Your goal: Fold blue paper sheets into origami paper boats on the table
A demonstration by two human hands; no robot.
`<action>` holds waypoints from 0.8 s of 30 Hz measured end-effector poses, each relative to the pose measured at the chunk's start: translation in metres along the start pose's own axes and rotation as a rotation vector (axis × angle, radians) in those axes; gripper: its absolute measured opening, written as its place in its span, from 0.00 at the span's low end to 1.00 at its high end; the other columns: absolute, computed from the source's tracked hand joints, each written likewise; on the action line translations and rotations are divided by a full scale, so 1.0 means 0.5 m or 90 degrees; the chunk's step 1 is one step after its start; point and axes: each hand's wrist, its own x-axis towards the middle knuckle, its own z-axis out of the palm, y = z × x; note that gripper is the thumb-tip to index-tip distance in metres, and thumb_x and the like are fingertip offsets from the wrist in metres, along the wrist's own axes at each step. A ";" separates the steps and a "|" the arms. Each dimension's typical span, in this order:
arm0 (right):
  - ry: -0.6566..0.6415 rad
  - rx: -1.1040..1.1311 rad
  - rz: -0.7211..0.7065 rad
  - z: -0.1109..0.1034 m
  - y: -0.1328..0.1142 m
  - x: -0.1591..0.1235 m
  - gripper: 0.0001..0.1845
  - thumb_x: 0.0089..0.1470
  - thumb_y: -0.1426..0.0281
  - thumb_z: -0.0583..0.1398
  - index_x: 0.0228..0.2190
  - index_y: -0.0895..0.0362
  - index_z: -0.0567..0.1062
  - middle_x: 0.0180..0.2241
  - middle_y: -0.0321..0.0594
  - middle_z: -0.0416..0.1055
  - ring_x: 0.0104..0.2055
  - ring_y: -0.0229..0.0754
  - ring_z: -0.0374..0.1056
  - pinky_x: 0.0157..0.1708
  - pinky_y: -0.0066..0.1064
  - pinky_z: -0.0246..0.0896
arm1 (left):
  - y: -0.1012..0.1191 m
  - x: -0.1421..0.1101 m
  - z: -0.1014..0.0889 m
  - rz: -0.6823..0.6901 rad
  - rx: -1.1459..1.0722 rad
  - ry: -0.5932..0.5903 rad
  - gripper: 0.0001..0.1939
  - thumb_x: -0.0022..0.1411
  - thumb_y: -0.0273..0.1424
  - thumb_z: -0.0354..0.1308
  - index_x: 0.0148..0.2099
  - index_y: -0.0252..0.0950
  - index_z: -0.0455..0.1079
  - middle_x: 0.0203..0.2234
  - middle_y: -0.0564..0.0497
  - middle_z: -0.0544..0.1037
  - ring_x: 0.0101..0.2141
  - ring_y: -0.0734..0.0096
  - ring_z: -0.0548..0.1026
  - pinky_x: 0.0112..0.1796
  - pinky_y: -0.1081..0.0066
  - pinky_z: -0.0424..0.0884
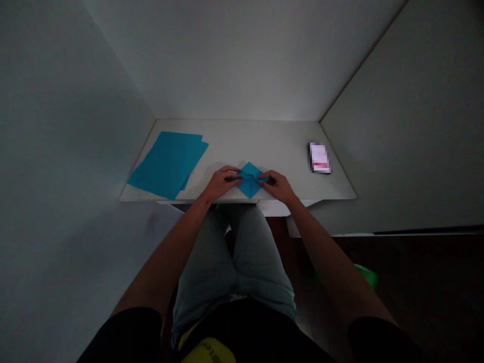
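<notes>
A small piece of folded blue paper [249, 189] lies near the front edge of the white tabletop, one corner pointing to the back and one toward me. Its left side is pinched between the thumb and fingers of my left hand [221, 182]. On the opposite side, my right hand [279, 185] grips a raised flap the same way. A crease or layered edge runs across the paper's middle between the two hands. Fingertips cover the left and right corners in part.
Several larger blue sheets [170, 164] overlap at the table's left. A phone [319, 158], its screen blurred, lies at the right. Walls enclose the white tabletop [242, 136] at the back and both sides. Something green [366, 276] is on the dark floor at lower right.
</notes>
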 end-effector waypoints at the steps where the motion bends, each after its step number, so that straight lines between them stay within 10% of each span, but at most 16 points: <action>1: 0.013 0.004 0.021 0.002 0.001 0.000 0.20 0.59 0.48 0.71 0.40 0.52 0.86 0.34 0.40 0.79 0.32 0.44 0.69 0.35 0.36 0.67 | 0.000 0.001 0.001 -0.008 -0.006 0.011 0.11 0.67 0.41 0.72 0.44 0.42 0.89 0.53 0.43 0.86 0.50 0.59 0.84 0.50 0.61 0.83; 14: 0.038 0.094 0.029 0.010 0.000 0.006 0.33 0.66 0.41 0.66 0.59 0.50 0.78 0.37 0.36 0.76 0.31 0.40 0.69 0.34 0.34 0.68 | -0.014 0.010 0.008 -0.051 -0.086 0.115 0.20 0.64 0.50 0.74 0.38 0.38 0.82 0.48 0.42 0.86 0.48 0.60 0.84 0.51 0.61 0.82; 24: 0.001 0.074 -0.001 0.002 -0.014 0.000 0.29 0.67 0.48 0.66 0.61 0.50 0.82 0.39 0.38 0.76 0.33 0.41 0.68 0.36 0.35 0.67 | -0.017 0.013 0.007 -0.135 -0.137 0.092 0.30 0.63 0.50 0.76 0.59 0.37 0.81 0.37 0.47 0.87 0.36 0.63 0.84 0.40 0.66 0.81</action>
